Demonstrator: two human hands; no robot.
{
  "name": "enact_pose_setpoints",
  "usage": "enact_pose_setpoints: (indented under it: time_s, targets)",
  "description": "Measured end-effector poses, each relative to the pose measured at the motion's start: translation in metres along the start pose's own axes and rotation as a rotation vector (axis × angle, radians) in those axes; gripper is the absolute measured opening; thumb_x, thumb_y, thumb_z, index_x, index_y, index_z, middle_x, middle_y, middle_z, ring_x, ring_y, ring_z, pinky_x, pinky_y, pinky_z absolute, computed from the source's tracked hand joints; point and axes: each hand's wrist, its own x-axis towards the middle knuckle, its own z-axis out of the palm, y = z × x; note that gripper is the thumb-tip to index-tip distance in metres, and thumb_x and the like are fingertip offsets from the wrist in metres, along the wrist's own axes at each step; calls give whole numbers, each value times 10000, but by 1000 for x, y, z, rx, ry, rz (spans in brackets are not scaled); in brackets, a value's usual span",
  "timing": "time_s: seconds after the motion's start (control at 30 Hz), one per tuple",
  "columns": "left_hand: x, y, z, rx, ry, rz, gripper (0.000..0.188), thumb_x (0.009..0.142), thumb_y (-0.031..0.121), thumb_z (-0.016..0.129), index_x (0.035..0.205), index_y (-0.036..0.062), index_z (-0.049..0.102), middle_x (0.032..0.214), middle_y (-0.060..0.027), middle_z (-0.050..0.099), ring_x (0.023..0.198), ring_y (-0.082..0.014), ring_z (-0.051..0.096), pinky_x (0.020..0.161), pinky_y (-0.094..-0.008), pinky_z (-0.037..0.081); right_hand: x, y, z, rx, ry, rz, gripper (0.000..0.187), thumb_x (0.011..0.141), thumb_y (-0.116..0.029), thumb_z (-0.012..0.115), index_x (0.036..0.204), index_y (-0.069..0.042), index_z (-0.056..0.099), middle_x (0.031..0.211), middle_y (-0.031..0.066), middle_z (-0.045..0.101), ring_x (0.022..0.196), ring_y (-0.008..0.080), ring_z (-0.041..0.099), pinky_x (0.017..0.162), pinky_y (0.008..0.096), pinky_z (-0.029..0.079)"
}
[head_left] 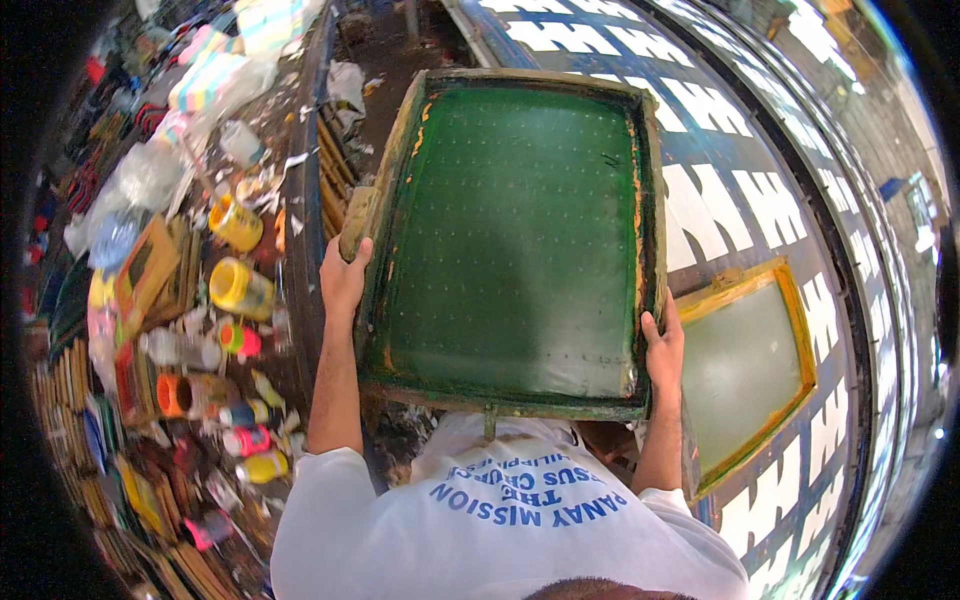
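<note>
Between my two hands is a large screen-printing frame [520, 230] with green mesh and a worn wooden border, dotted with small pale marks. My left hand [346, 282] grips its left side, thumb against a wooden block [358, 220] fixed on that edge. Along the lower right side, my right hand [664, 345] is closed on the border with the thumb in front; its other fingers are mostly hidden behind. A second screen frame [790, 310], with pale mesh and a yellow-edged border, lies on the table to the right, partly behind my right hand and arm.
White cut fabric pieces [775, 208] lie in rows along the dark printing table [745, 265] at right. On the left stand yellow tubs [242, 288], an orange-rimmed jar [174, 395] and several small paint pots. Stacked frames [75, 400], plastic bags [150, 175] and scraps crowd the far left.
</note>
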Motion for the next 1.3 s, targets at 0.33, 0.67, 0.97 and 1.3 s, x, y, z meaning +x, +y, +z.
enact_pose_setpoints:
  time_s: [0.33,0.67,0.97,1.3]
  targets:
    - [223,47,107,-6,-141,188,649,992,525,762,1373,8,664,1266,-191,739,1193,-337,693,1014,-437,512,141,3,77,-91,191,66,679,1052,-171,690,1634,32,407,1592,231,552,1460,295,535,1229,388,375]
    - [434,149,226,7,-299,369,646,984,503,769,1394,16,657,1266,-203,755,1177,-331,717,1025,-421,518,291,6,138,65,358,145,655,1057,-163,687,1625,34,427,1590,201,560,1443,251,545,1214,367,393]
    - [529,217,391,39,-560,503,607,972,500,765,1362,43,675,1212,-207,765,1143,-350,730,982,-435,535,331,26,168,42,638,298,621,1059,-146,692,1604,40,460,1531,181,618,1372,229,590,1174,361,427]
    - [636,318,607,-102,-763,777,670,929,595,769,1273,23,710,1142,-250,770,1101,-439,728,942,-491,552,436,18,211,-96,978,378,700,1041,-315,766,1597,11,491,1394,135,698,1243,218,658,1074,375,506]
